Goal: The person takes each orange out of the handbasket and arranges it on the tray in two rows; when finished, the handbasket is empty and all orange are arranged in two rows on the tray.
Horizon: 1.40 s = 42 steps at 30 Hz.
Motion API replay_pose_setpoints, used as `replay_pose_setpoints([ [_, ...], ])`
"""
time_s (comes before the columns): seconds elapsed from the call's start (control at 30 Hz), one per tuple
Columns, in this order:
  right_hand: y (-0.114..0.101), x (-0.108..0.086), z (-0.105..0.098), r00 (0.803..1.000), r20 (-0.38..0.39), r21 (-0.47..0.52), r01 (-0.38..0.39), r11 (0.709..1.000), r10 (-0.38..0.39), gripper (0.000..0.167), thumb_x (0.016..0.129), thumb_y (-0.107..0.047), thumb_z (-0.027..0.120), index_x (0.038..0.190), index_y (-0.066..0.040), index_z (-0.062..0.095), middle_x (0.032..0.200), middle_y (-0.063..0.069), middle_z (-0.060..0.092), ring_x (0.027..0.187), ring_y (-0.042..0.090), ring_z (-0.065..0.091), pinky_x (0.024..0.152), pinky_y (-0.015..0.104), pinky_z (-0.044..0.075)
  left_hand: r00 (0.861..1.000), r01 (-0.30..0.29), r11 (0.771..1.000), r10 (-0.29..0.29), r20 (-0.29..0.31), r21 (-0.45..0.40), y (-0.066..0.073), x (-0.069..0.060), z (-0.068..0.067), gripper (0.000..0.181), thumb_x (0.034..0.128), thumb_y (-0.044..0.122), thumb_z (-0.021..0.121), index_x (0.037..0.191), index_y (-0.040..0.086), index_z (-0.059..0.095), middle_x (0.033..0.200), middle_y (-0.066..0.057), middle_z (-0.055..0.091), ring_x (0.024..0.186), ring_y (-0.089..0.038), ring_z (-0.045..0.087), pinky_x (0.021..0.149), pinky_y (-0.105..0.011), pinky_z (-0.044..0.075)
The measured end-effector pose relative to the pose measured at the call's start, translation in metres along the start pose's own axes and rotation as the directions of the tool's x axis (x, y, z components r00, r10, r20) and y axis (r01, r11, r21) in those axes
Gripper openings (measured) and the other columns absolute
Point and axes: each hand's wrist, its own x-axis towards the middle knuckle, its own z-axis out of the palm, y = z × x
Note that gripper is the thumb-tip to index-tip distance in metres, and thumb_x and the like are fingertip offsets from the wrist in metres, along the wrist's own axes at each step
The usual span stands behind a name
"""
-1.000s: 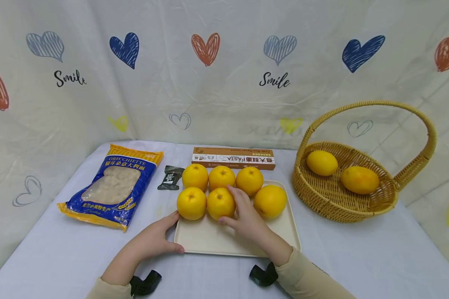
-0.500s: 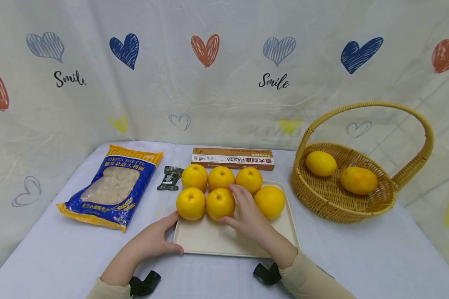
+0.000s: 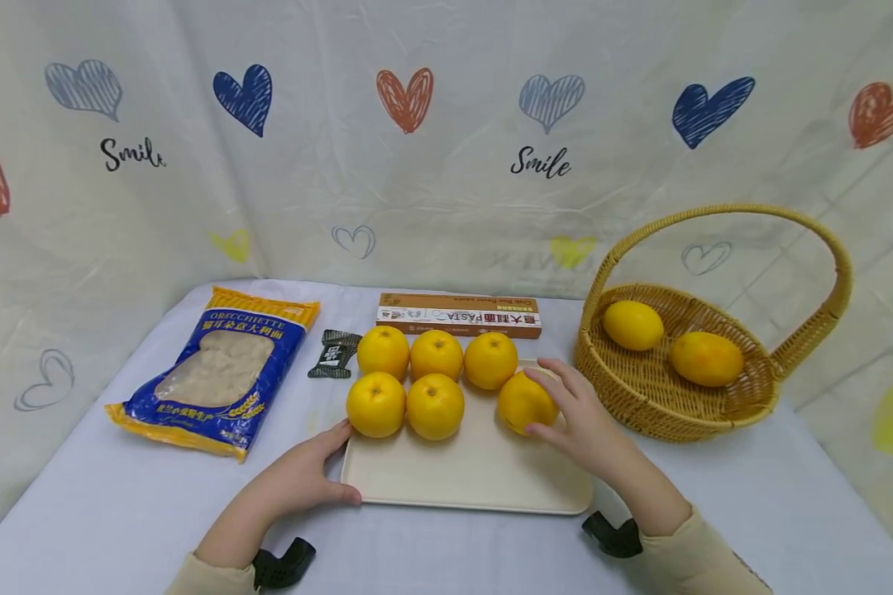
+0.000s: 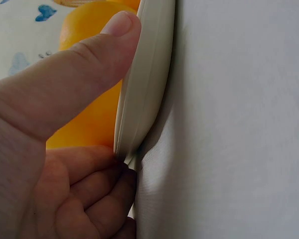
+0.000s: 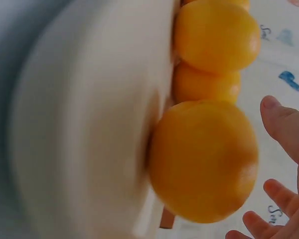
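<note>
A cream tray [image 3: 461, 479] lies on the table, bearing several round oranges in two rows toward its back left. Another orange [image 3: 524, 403] sits alone at its right side. Beside this orange is my right hand [image 3: 584, 426], thumb and fingers spread. A gap shows between the fingers and the orange [image 5: 204, 162] in the right wrist view. My left hand [image 3: 301, 475] holds the tray's left edge near the front corner. In the left wrist view its thumb [image 4: 97, 67] presses the rim, with the other fingers curled by the edge.
A wicker basket [image 3: 655, 426] with a lemon [image 3: 632, 325] and a mango [image 3: 707, 359] stands at right. Blue pasta bag [image 3: 219, 368] and small black packet [image 3: 334, 354] lie left. A long pasta box [image 3: 457, 316] sits behind the oranges.
My right hand has moved right, from the front-row orange to the lone orange at the tray's right. That orange sits slightly farther left now. My left hand stays at the tray's edge.
</note>
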Motion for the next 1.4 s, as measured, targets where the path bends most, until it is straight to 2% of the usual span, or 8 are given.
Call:
replay_pose_setpoints([
  [0.23,0.014,-0.007,0.007,0.998,-0.009,-0.050,0.069,0.996,-0.069,0.067,0.068,-0.020,0.078,0.128,-0.010,0.048,0.138,0.017,0.036,0.124,0.037,0.033,0.098,0.058,0.036,1.000,-0.018,1.000,0.019,0.003,-0.014,-0.002,-0.001,0.002,0.103,0.0570,0.047,0.080,0.141,0.009,0.033,0.147,-0.008,0.033,0.134,-0.030,0.031,0.110,-0.050,0.026],
  [0.37,0.017,-0.007,0.009,0.997,-0.008,-0.046,0.071,0.996,-0.072,0.069,0.067,-0.023,0.079,0.128,-0.012,0.048,0.138,0.017,0.035,0.125,0.037,0.032,0.098,0.058,0.036,1.000,-0.005,1.000,0.005,0.000,-0.007,-0.003,0.000,0.003,0.103,0.0563,0.047,0.080,0.141,0.011,0.033,0.147,-0.006,0.033,0.134,-0.029,0.032,0.110,-0.049,0.025],
  [0.5,0.019,-0.005,0.011,0.998,0.037,-0.039,0.053,0.998,-0.051,0.069,0.068,-0.024,0.079,0.130,-0.014,0.048,0.142,0.016,0.030,0.128,0.038,0.029,0.100,0.058,0.035,1.000,-0.006,1.000,0.006,-0.002,0.001,-0.001,0.000,0.001,0.104,0.0557,0.049,0.080,0.141,0.012,0.033,0.146,-0.006,0.033,0.134,-0.030,0.032,0.109,-0.051,0.026],
  [0.73,0.022,-0.003,0.015,0.993,0.117,0.000,-0.028,1.000,0.027,0.077,0.067,-0.023,0.079,0.135,-0.017,0.042,0.148,0.014,0.021,0.130,0.039,0.026,0.103,0.060,0.028,1.000,-0.004,1.000,0.004,0.004,0.009,0.001,0.001,0.000,0.105,0.0557,0.051,0.079,0.142,0.013,0.032,0.147,-0.005,0.032,0.134,-0.029,0.031,0.110,-0.050,0.025],
  [0.93,0.023,-0.001,0.018,0.995,0.099,-0.002,-0.034,0.999,0.034,0.075,0.067,-0.016,0.079,0.133,-0.016,0.043,0.147,0.014,0.024,0.129,0.039,0.029,0.102,0.060,0.030,1.000,-0.007,1.000,0.007,0.003,0.000,0.001,0.000,0.000,0.105,0.0560,0.050,0.079,0.142,0.011,0.032,0.147,-0.007,0.032,0.134,-0.031,0.031,0.109,-0.051,0.025],
  [1.13,0.023,0.000,0.017,0.994,0.079,0.023,-0.077,0.997,0.075,0.073,0.067,-0.017,0.079,0.131,-0.013,0.044,0.141,0.017,0.031,0.123,0.039,0.037,0.099,0.058,0.036,1.000,0.004,1.000,-0.004,0.002,-0.006,-0.002,0.000,0.002,0.105,0.0556,0.049,0.080,0.142,0.012,0.032,0.147,-0.005,0.032,0.134,-0.029,0.031,0.110,-0.049,0.025],
  [1.27,0.024,0.000,0.015,0.983,0.086,0.085,-0.167,0.982,0.159,0.072,0.071,-0.020,0.077,0.133,-0.010,0.040,0.140,0.019,0.029,0.122,0.040,0.038,0.099,0.059,0.035,1.000,-0.001,1.000,0.001,-0.001,0.005,-0.002,0.000,0.001,0.105,0.0558,0.049,0.080,0.141,0.011,0.033,0.147,-0.006,0.033,0.134,-0.030,0.031,0.110,-0.050,0.026],
  [1.4,0.027,0.001,0.013,0.962,0.113,0.175,-0.267,0.948,0.250,0.073,0.076,-0.027,0.073,0.136,-0.009,0.035,0.139,0.022,0.028,0.123,0.040,0.036,0.100,0.061,0.032,1.000,-0.009,1.000,0.009,-0.003,0.010,-0.002,0.000,0.001,0.104,0.0565,0.049,0.080,0.141,0.010,0.033,0.147,-0.007,0.033,0.134,-0.030,0.031,0.109,-0.050,0.026],
])
